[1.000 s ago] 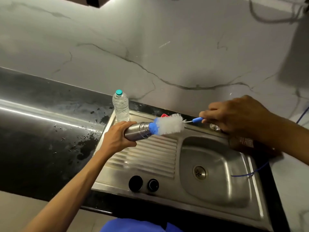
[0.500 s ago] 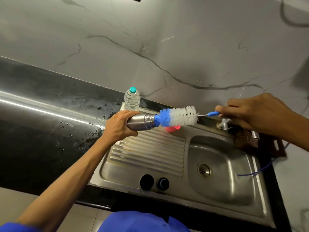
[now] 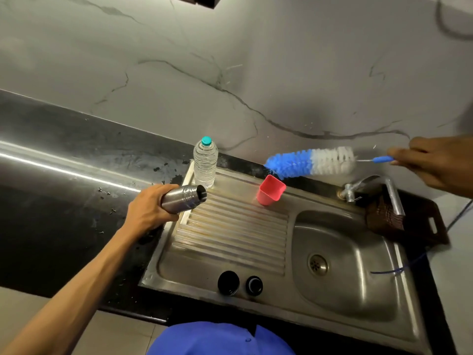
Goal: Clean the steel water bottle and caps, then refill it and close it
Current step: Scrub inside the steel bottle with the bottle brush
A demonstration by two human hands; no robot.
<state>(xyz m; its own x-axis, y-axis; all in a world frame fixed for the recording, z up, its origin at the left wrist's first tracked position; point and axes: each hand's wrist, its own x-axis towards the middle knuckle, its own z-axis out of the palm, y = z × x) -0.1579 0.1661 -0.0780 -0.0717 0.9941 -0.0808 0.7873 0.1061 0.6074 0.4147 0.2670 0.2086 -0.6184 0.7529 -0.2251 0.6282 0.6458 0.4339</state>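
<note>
A: What is the left hand [image 3: 151,208] doing?

B: Its fingers are curled tight round the shiny steel water bottle [image 3: 184,199]. The bottle lies on its side in the hand, up in the air. Its open mouth points to the right, over the left edge of the ribbed draining board [image 3: 230,234].

A: And the right hand [image 3: 435,165]?

B: It pinches the thin blue handle [image 3: 382,159] of the long bottle brush with blue and white bristles [image 3: 311,162]. The brush is in the air, well apart from the bottle. Its blue tip points left and a bit down, just above the small pink plastic cup [image 3: 270,190].

A: Where is the cup?

B: It sits on the back of the draining board, tipped a little.

A: What else is near?

B: A clear plastic water bottle with a teal cap [image 3: 205,163] stands upright at the back left corner, just behind the steel bottle. 2 round black caps [image 3: 240,283] lie side by side on the front rim of the steel sink [image 3: 358,290]. The bigger 1 is on the left.

A: And by the bowl?

B: The silver tap [image 3: 368,188] is at the back of the bowl. A dark brown tray [image 3: 419,221] is beside it on the right. A thin blue cord [image 3: 399,269] lies across the right rim. The black countertop [image 3: 64,201] on the left has wet spots.
</note>
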